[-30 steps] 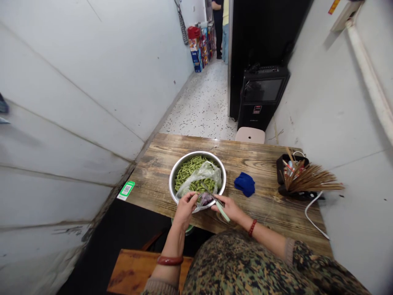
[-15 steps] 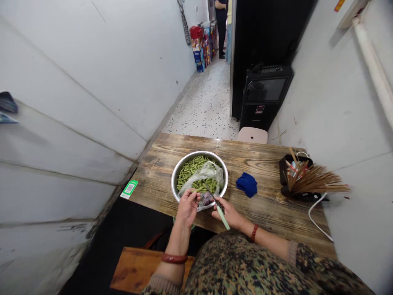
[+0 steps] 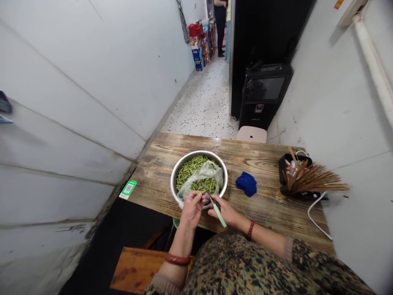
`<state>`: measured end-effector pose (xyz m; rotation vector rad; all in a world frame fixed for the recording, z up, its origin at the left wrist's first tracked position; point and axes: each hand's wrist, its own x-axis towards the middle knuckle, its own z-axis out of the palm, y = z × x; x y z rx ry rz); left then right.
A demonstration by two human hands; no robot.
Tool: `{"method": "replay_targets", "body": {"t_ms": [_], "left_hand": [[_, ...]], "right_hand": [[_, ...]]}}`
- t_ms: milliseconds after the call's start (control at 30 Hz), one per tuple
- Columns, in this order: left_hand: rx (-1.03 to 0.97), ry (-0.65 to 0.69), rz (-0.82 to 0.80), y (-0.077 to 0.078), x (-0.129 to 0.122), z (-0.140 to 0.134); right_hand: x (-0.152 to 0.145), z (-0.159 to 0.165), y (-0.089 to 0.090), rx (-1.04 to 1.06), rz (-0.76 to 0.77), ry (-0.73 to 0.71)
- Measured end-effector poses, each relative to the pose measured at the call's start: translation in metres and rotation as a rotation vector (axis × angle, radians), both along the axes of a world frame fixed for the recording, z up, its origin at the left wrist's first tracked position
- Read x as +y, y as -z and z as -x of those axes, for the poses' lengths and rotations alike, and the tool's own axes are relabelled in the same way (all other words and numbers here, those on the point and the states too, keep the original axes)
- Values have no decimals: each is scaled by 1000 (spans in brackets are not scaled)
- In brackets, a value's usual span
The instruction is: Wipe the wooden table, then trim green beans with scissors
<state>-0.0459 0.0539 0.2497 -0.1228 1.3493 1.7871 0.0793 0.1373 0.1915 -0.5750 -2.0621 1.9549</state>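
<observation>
On the wooden table (image 3: 147, 180) stands a metal bowl (image 3: 226, 180) of green edamame pods (image 3: 190, 168). A crumpled clear plastic bag (image 3: 196, 177) lies over part of the pods, with something dark purple partly hidden at the near rim. My left hand (image 3: 192, 209) is at the bowl's near edge, its thumb and fingers pinched on a small green pod (image 3: 204, 192). In my right hand (image 3: 225, 212) are scissors with a light green handle (image 3: 219, 215). The dark blades point up and left over the bowl, beside the left fingertips; the far fingers are partly hidden.
A blue cloth (image 3: 246, 184) lies right of the bowl. At the table's right are a black holder (image 3: 284, 166), a bundle of brown sticks (image 3: 316, 178) and a white cable (image 3: 310, 213). Beyond stand a pink stool (image 3: 252, 134) and a black speaker (image 3: 264, 96). Two people stand far back.
My left hand has moved slightly right, bringing its fingertips close to the scissor blades. My right hand with the scissors has shifted a little left.
</observation>
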Motion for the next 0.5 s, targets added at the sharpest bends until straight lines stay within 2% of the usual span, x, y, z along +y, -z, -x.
{"method": "replay_targets", "body": {"t_ms": [500], "left_hand": [[-14, -20, 2, 6, 3, -1]], "right_hand": [[3, 2, -5, -6, 72, -103]]}}
